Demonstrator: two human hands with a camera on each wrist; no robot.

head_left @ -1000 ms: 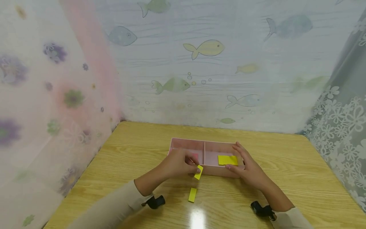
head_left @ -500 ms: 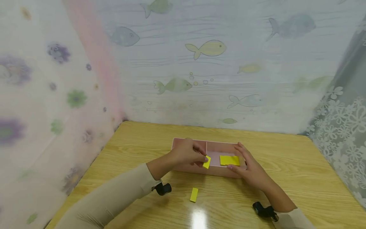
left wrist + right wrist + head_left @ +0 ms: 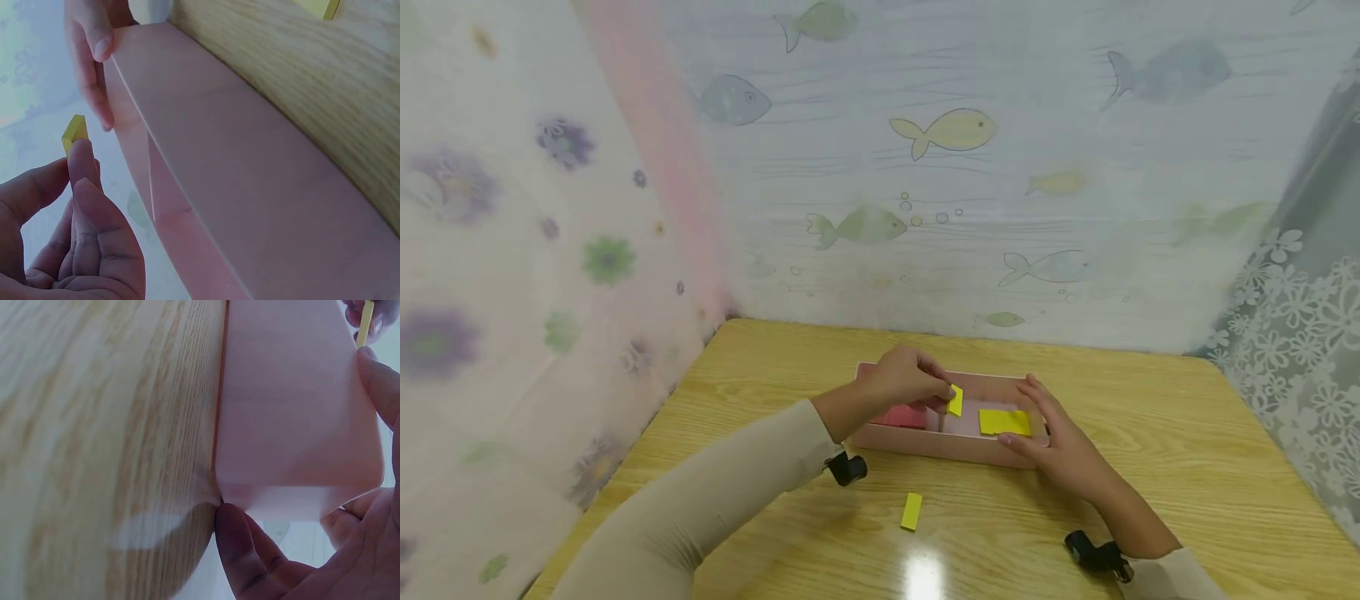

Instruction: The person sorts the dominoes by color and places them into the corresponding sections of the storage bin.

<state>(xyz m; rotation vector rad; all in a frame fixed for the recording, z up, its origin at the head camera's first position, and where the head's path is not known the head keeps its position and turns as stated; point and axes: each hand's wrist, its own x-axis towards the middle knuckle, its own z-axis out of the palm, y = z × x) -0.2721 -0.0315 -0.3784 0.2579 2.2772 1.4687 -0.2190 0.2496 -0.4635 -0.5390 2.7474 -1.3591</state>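
Note:
My left hand (image 3: 908,379) pinches a small flat yellow block (image 3: 956,401) between thumb and fingers, above the divider of a pink two-compartment box (image 3: 955,448). The left wrist view shows the held block (image 3: 75,132) upright at the fingertips, apart from the box wall (image 3: 231,137). My right hand (image 3: 1067,450) grips the box's right end, its thumb over the near rim. Yellow blocks (image 3: 1004,422) lie together in the right compartment. Red pieces (image 3: 902,416) lie in the left one, partly hidden by my left hand.
Another yellow block (image 3: 912,512) lies on the wooden table (image 3: 775,367) in front of the box. A fish-patterned curtain (image 3: 850,292) hangs along the table's far edge, with flowered fabric (image 3: 625,392) on the left and lace (image 3: 1285,308) on the right.
My left hand has moved rightward and away from me, carrying the yellow block from the box's near side to above the divider. My right hand has kept its grip on the box.

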